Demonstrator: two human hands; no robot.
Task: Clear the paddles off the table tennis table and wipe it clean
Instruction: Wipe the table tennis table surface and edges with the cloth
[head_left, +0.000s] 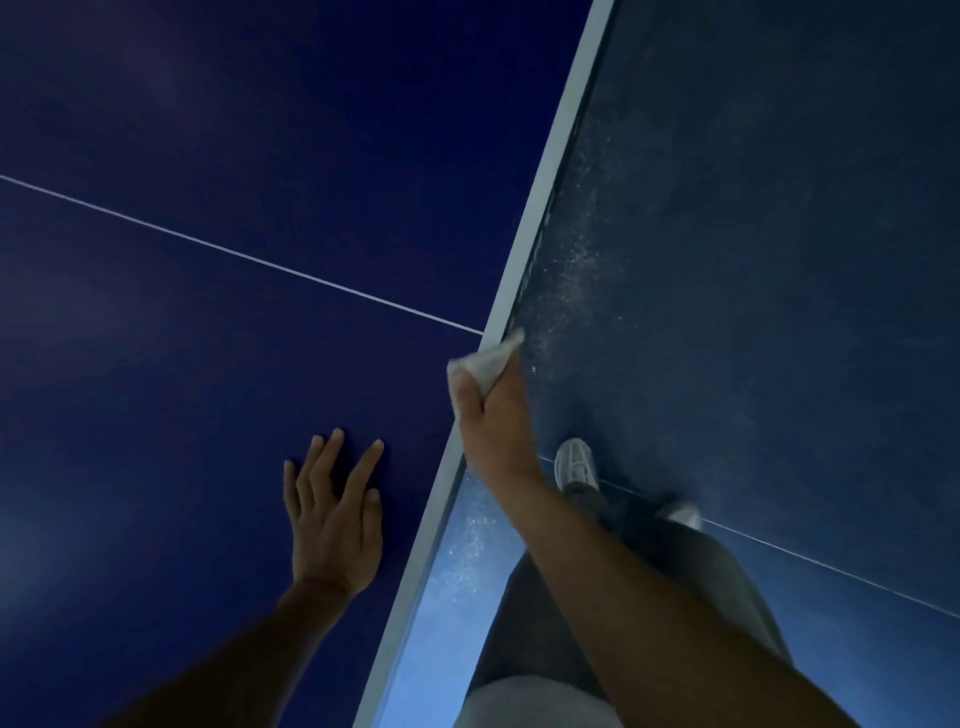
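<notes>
Cloth (488, 364): white, soft, light, limp; bunched in closed right hand (491, 431), pressed on pale side edge of table (208, 312). Best gripped wadded, as now. Left hand (332, 519) flat, fingers spread, near that edge. Paddles: none visible.

The room was dim, everything washed in a deep blue cast. The bench (208, 130) was darkest at its far top corner and showed faint, soft patches of lighter sheen toward the left. The floor (779, 260) caught a brighter blue glow near the bottom edge, beside the bench rim. The left hand (332, 525) threw a small dark shadow around its fingers. The cloth (485, 364) looked smeared by motion. Straight lines slanted steeply, as a wide lens gives.
</notes>
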